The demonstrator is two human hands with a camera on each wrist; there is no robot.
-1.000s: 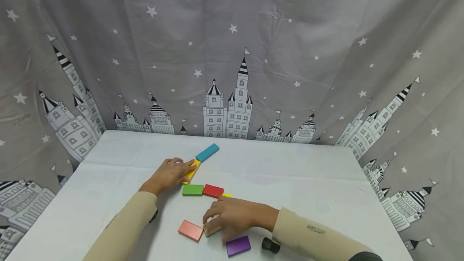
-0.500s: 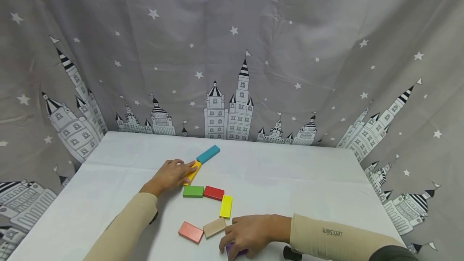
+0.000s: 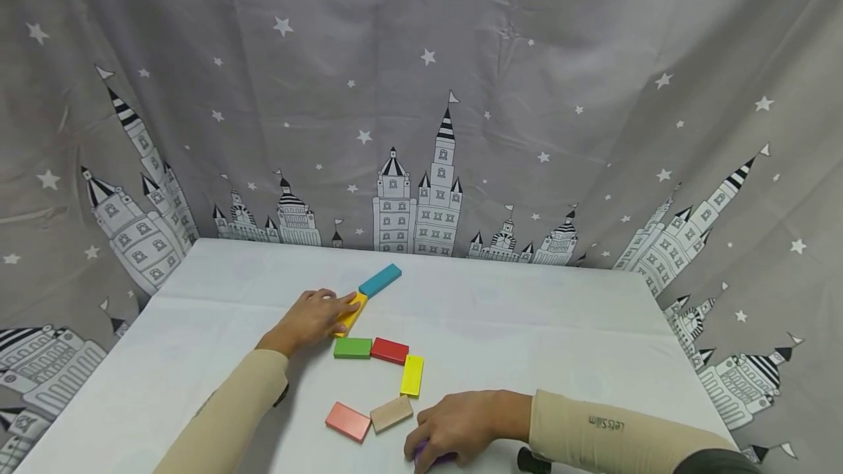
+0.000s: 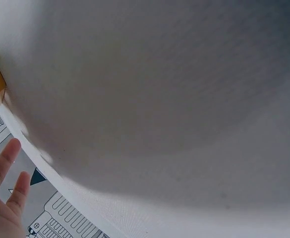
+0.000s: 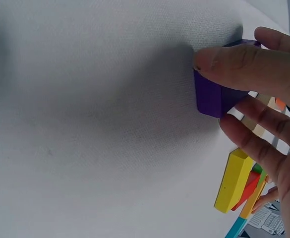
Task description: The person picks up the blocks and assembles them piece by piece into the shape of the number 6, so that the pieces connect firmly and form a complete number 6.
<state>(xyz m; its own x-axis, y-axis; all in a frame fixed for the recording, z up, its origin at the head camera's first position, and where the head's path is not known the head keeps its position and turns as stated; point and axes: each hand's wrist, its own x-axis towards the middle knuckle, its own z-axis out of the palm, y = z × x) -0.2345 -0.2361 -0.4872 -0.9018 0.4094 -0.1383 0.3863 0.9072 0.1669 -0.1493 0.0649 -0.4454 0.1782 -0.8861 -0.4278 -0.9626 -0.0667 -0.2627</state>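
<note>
My left hand [image 3: 309,320] holds an orange-yellow block [image 3: 353,315] between thumb and fingers. A blue block [image 3: 380,281] touches its far end, and a green block [image 3: 353,348] lies close to its near end. At the near side, my right hand [image 3: 461,424] grips a purple block [image 5: 209,96]; in the right wrist view the thumb lies across it with fingers on the other side. A red block [image 3: 389,351], a yellow block [image 3: 411,376], a tan block [image 3: 391,414] and a pink block [image 3: 347,422] curve between the hands. The left wrist view shows only part of the orange-yellow block.
All the blocks lie flat on a white-covered table [image 3: 560,335]. Behind it hangs a grey curtain [image 3: 316,42] printed with castles and stars. A black camera mount [image 3: 533,461] sits under the right wrist.
My right hand has let go of the tan block, moved right and nearer to me, and taken hold of the purple block. The yellow block is uncovered. The left hand stays put.
</note>
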